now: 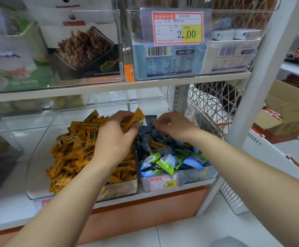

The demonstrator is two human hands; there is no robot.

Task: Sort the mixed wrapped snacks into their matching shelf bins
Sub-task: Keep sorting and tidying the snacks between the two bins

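Head view: the left hand [115, 138] is curled around an orange snack stick [136, 118], which is pinched at its lower end between thumb and fingers. The stick is held above the line where two clear bins meet. Its long axis is tilted, and its free end points up and to the right, toward the back of the shelf.

The right hand [174, 126] is seen with bent fingers over the rear of the right bin [198, 175]. A dark blue packet [151, 120] lies at its fingertips, but blur prevents telling whether it is gripped.

Orange sticks are heaped in the left bin [42, 138], and blue and green packets in the right bin. Room above is limited by the upper shelf board [91, 90]. To the right, the bins are bounded by a wire mesh panel [212, 107] and a white post [248, 104].
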